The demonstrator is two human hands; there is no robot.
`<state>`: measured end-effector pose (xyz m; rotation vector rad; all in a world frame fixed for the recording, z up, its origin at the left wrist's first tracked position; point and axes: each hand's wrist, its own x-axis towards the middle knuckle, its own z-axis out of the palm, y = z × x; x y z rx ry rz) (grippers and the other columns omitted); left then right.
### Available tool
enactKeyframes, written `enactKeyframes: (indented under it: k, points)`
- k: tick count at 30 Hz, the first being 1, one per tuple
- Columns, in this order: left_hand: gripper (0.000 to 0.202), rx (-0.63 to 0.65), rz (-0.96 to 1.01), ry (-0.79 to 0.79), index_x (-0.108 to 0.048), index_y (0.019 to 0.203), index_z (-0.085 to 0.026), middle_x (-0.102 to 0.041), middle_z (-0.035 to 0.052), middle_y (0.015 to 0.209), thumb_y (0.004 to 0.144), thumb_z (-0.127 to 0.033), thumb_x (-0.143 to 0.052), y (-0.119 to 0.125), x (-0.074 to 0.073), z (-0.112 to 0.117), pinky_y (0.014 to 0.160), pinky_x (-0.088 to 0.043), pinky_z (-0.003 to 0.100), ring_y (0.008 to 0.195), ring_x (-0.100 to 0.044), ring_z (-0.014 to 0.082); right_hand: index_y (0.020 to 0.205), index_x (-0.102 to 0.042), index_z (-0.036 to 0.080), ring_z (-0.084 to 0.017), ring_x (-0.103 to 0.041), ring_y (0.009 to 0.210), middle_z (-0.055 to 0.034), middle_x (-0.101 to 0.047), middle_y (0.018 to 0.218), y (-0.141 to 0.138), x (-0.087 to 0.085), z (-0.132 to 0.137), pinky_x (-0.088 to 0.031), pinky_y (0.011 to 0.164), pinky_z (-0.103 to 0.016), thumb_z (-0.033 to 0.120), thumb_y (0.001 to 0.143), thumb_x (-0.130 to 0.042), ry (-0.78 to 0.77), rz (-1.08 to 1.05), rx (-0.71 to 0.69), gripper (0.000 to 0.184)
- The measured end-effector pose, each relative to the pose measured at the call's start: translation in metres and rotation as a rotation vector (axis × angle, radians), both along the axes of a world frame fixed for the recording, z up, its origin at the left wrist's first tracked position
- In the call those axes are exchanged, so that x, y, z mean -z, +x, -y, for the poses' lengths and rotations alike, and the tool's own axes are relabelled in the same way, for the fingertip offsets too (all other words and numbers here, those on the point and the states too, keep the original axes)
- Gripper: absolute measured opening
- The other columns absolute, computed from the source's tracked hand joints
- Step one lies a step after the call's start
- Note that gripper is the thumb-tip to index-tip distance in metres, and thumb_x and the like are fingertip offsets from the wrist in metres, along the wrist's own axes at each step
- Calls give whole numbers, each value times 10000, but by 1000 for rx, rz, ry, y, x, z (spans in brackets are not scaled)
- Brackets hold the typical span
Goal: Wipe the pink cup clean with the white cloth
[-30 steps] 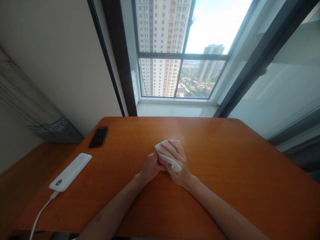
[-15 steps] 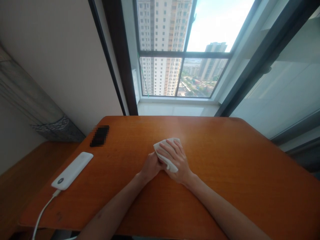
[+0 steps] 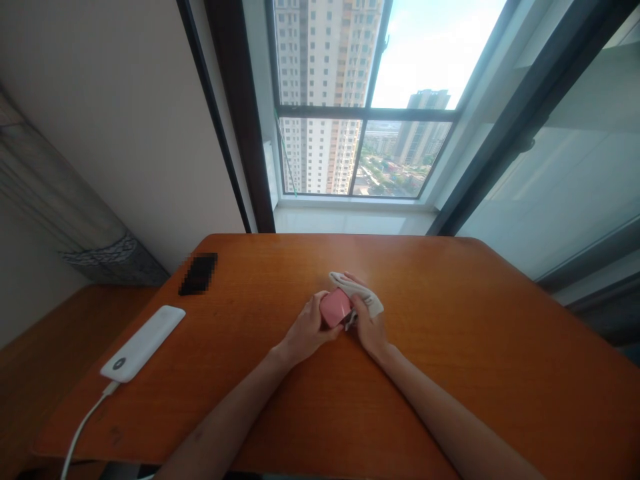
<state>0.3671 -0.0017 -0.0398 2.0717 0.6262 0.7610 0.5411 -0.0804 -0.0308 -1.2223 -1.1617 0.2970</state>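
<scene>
Nearest, the bare left forearm (image 3: 225,413) and right forearm (image 3: 450,420) angle in from the bottom corners and meet over the middle of the table, wrists low and elbows out of view. The left hand (image 3: 311,327) cups a small, glossy pink rounded box (image 3: 336,308) from its near left side, its fingers (image 3: 314,312) curled closely around it in a narrow hold. The right hand (image 3: 369,327) presses in from the other side with a crumpled white cloth (image 3: 365,291) bunched between its fingers and the box; the cloth trails over the back of that hand, and the exact finger placement is partly hidden. The box is held just above the table's centre, and whether it touches the wood cannot be told. It looks light and stiff, though its shiny surface may be slippery, so a firm hold on its flat sides seems safest; the cloth looks soft and limp, easy to pinch anywhere. Beyond the hands, the orange-brown wooden table (image 3: 465,347) carries a long white power bank (image 3: 143,343) with a white cable (image 3: 83,427) running off its near end, and farther along, a pixel-blurred black phone-shaped slab (image 3: 199,274). Past the table's far edge, a dark-framed window (image 3: 320,153) looks out on tall apartment towers (image 3: 320,60).
</scene>
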Motion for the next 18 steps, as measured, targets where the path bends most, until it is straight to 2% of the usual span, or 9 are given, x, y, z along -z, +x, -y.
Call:
enactKeyframes:
  k: [3, 5, 8, 10, 12, 14, 17, 18]
  points:
    - [708, 14, -28, 46, -548, 1491, -185, -635, 188, 1528, 872, -362, -843, 2, -1, -1, 1290, -415, 566, 1445, -588, 354, 1442, -736, 307, -336, -636, 1422, -92, -681, 1553, 9, -11, 5, -484, 1246, -567, 398, 1077, -572, 34, 341, 30, 410]
    - [660, 27, 6, 45, -587, 1446, -191, -678, 158, 1475, 859, -339, -850, 3, 0, -1, 1266, -452, 539, 1380, -635, 332, 1477, -710, 336, -346, -634, 1424, -78, -676, 1561, 14, -16, 8, -494, 1230, -584, 385, 1065, -575, 45, 535, 23, 436]
    - [592, 49, 63, -31, -641, 1337, -192, -774, 82, 1262, 796, -272, -870, 2, 4, -1, 1045, -602, 407, 1105, -733, 261, 1530, -663, 369, -372, -600, 1471, -59, -636, 1614, 12, -21, 9, -470, 1242, -628, 422, 1042, -604, 85, 716, -35, 494]
    - [549, 23, 57, -87, -682, 1208, -175, -799, 43, 1104, 717, -255, -912, 0, 7, -2, 880, -621, 333, 943, -732, 226, 1544, -648, 378, -382, -574, 1501, -54, -623, 1630, 6, -21, 9, -427, 1275, -649, 449, 1028, -636, 121, 772, -93, 521]
    - [507, -20, 27, -104, -692, 1140, -169, -792, 13, 980, 694, -260, -917, -1, 8, -2, 769, -594, 287, 834, -707, 195, 1522, -671, 371, -373, -571, 1506, -55, -627, 1626, 1, -19, 7, -404, 1297, -639, 464, 1036, -635, 127, 724, -130, 496]
    - [528, -54, 12, -78, -675, 1219, -179, -789, 2, 960, 740, -271, -878, -1, 7, -2, 740, -571, 270, 799, -695, 180, 1475, -712, 328, -352, -622, 1455, -77, -676, 1568, -2, -13, 2, -458, 1270, -595, 481, 1070, -584, 80, 502, -109, 452]
    - [636, -71, 18, -26, -613, 1388, -222, -807, 25, 1106, 796, -280, -836, 0, 3, -1, 823, -581, 281, 895, -733, 193, 1293, -810, 248, -332, -783, 1163, -98, -840, 1215, -2, -2, -6, -634, 1058, -517, 558, 1106, -485, -36, 17, 33, 486]
    - [653, -72, 23, -13, -604, 1406, -233, -806, 33, 1152, 796, -275, -835, 0, 3, -1, 852, -583, 285, 933, -743, 200, 1210, -837, 238, -330, -807, 1055, -89, -858, 1093, -2, 1, -8, -663, 984, -505, 589, 1102, -475, -71, -86, 66, 516]
